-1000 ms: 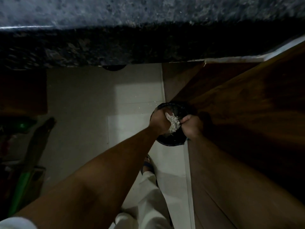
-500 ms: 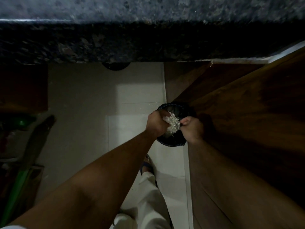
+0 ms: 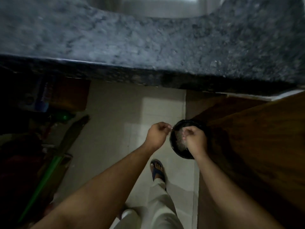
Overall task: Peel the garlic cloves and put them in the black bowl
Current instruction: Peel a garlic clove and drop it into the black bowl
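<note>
A black round container (image 3: 184, 122) sits low down beside a wooden panel, well below the counter edge. A pale, papery clump of garlic peels (image 3: 179, 140) lies inside it. My right hand (image 3: 195, 139) is over the container with its fingers curled around part of that clump. My left hand (image 3: 156, 134) hovers just left of the rim, fingers curled, and only a tiny pale speck shows at its fingertips. No whole garlic clove can be made out in the dim light.
A speckled granite counter (image 3: 148, 43) fills the top, with a steel sink (image 3: 161, 5) at its far edge. A brown wooden panel (image 3: 255, 146) stands at the right. Below are pale floor tiles (image 3: 115, 121), my sandalled foot (image 3: 157, 169) and a green-handled tool (image 3: 47, 171).
My left hand has let go of the peel clump and moved left, off the container. My right hand has moved over the container onto the peels. The camera has tilted up to show more counter.
</note>
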